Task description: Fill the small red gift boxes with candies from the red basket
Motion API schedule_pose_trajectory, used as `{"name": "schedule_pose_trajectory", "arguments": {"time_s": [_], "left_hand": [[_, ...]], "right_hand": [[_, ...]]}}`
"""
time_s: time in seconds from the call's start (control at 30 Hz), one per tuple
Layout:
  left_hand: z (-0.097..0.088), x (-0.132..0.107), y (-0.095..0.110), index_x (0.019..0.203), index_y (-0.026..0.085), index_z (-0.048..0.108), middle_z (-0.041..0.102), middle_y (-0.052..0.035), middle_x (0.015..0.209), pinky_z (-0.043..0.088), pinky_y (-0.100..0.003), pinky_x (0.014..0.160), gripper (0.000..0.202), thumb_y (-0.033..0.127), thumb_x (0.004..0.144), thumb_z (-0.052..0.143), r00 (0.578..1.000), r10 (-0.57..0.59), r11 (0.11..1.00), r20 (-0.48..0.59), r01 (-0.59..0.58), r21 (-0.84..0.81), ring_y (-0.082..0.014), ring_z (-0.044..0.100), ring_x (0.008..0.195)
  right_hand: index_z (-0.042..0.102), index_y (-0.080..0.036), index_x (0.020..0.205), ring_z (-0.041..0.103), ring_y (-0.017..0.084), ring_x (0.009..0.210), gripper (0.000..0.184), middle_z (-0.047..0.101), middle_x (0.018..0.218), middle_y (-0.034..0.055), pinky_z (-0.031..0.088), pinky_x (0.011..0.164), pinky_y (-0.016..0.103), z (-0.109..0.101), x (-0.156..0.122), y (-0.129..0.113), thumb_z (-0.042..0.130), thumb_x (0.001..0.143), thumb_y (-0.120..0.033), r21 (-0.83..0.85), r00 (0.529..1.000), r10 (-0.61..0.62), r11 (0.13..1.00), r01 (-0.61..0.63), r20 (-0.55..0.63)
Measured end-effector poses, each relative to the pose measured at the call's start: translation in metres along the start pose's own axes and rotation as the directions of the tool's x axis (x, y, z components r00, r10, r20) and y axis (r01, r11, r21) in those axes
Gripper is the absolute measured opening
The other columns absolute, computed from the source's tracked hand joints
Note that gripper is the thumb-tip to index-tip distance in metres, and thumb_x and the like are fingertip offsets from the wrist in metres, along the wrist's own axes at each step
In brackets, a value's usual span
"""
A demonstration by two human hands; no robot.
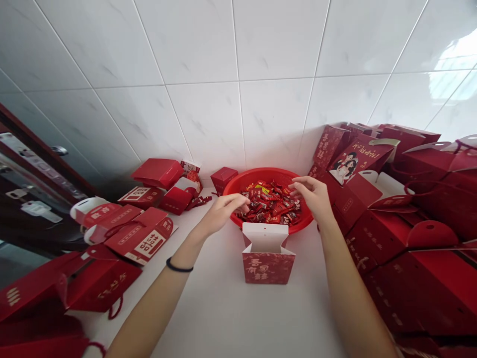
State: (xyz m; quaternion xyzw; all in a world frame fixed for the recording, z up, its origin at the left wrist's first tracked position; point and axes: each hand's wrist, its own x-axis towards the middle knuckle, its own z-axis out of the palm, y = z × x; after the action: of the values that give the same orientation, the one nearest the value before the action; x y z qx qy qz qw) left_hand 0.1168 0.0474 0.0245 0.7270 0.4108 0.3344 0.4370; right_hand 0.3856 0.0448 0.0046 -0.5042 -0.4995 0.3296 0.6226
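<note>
A glossy white tiled wall with faint grey, marble-like veining [276, 40] fills the upper part of the view. Thin pale grout lines [239, 79] divide it into large rectangular tiles, and they slant outward toward both sides. At upper right, a bright white reflection with fine stripes [458, 54] shines on the tiles. The wall dims to a bluish grey at far left. Below it spreads a smooth, matt white tabletop [208, 313], softly lit and shaded toward the wall. Along the left edge stands a dark reddish-brown frame [18, 128], with a rounded silver metal fitting [59, 150] beside it.
</note>
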Motion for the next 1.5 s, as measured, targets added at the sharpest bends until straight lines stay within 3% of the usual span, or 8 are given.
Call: {"name": "schedule_pose_trajectory", "arguments": {"time_s": [0.1,0.2,0.3,0.4,0.67,1.1,1.3,1.5], "left_hand": [[0.002,0.033,-0.009,0.089,0.019,0.075,0.076,-0.0054,0.092,0.049,-0.031,0.085,0.036,0.05,0.086,0.055,0.974,-0.026,0.959,0.225,-0.04,0.282,-0.0231,0.067,0.091],[0.016,0.061,-0.016,0.104,0.024,0.076,0.075,-0.0054,0.115,0.048,-0.03,0.09,0.035,0.044,0.076,0.066,0.83,-0.195,0.834,0.522,-0.139,0.533,-0.0265,0.067,0.106],[0.035,0.079,-0.018,0.13,0.029,0.066,0.052,-0.0129,0.151,0.048,-0.04,0.095,0.076,0.043,0.057,0.082,0.801,-0.364,0.668,0.475,-0.131,0.732,-0.0384,0.059,0.123],[0.049,0.089,-0.017,0.14,0.029,0.057,0.039,-0.0205,0.158,0.051,-0.044,0.09,0.103,0.04,0.043,0.087,0.797,-0.444,0.579,0.409,-0.093,0.81,-0.0447,0.058,0.121],[0.056,0.086,-0.012,0.13,0.02,0.059,0.068,-0.0147,0.113,0.05,-0.035,0.069,0.067,0.038,0.066,0.072,0.736,-0.365,0.603,0.57,-0.28,0.747,-0.0309,0.068,0.085],[0.059,0.088,-0.013,0.118,0.017,0.062,0.072,-0.0132,0.098,0.048,-0.035,0.065,0.051,0.02,0.067,0.065,0.806,-0.285,0.57,0.52,-0.293,0.767,-0.0311,0.067,0.082],[0.047,0.094,-0.024,0.12,0.02,0.063,0.07,-0.0082,0.116,0.05,-0.037,0.091,0.054,0.021,0.066,0.064,0.898,-0.071,0.795,0.434,-0.211,0.568,-0.0303,0.064,0.107],[0.041,0.096,-0.026,0.119,0.017,0.062,0.063,-0.0084,0.132,0.039,-0.037,0.111,0.055,0.018,0.064,0.06,0.959,0.235,0.95,0.162,-0.262,0.173,-0.0264,0.055,0.125]], "right_hand": [[0.066,-0.018,0.085,0.066,0.016,0.061,0.027,0.074,0.078,0.0057,0.052,0.057,0.027,0.007,0.008,0.011,0.069,0.068,-0.039,0.069,0.997,0.077,0.995,-0.075,-0.017],[0.066,-0.018,0.083,0.065,0.016,0.06,0.025,0.073,0.078,0.0066,0.051,0.056,0.027,0.01,0.014,0.021,0.07,0.066,-0.035,0.095,0.984,0.18,0.979,-0.18,0.01],[0.065,-0.018,0.082,0.065,0.015,0.059,0.026,0.073,0.079,0.0075,0.051,0.056,0.027,0.009,0.016,0.026,0.072,0.064,-0.035,0.088,0.973,0.227,0.969,-0.23,0.038],[0.065,-0.018,0.084,0.065,0.016,0.061,0.029,0.073,0.082,0.0076,0.051,0.057,0.028,0.008,0.015,0.026,0.073,0.064,-0.038,0.091,0.972,0.227,0.969,-0.231,0.054],[0.065,-0.017,0.081,0.063,0.014,0.057,0.029,0.074,0.08,0.0068,0.049,0.054,0.025,0.01,0.017,0.026,0.072,0.063,-0.038,0.111,0.966,0.249,0.96,-0.256,0.076],[0.066,-0.018,0.081,0.064,0.014,0.059,0.031,0.074,0.08,0.0071,0.049,0.054,0.025,0.008,0.017,0.028,0.074,0.063,-0.042,0.099,0.971,0.225,0.968,-0.233,0.08],[0.066,-0.018,0.083,0.064,0.015,0.061,0.03,0.074,0.081,0.0072,0.05,0.058,0.026,0.008,0.018,0.029,0.073,0.065,-0.041,0.094,0.97,0.227,0.968,-0.234,0.084],[0.068,-0.018,0.085,0.069,0.018,0.08,0.022,0.074,0.086,0.0059,0.054,0.064,0.025,0.01,0.016,0.026,0.073,0.07,-0.033,0.072,0.96,0.254,0.962,-0.264,0.121]]}}
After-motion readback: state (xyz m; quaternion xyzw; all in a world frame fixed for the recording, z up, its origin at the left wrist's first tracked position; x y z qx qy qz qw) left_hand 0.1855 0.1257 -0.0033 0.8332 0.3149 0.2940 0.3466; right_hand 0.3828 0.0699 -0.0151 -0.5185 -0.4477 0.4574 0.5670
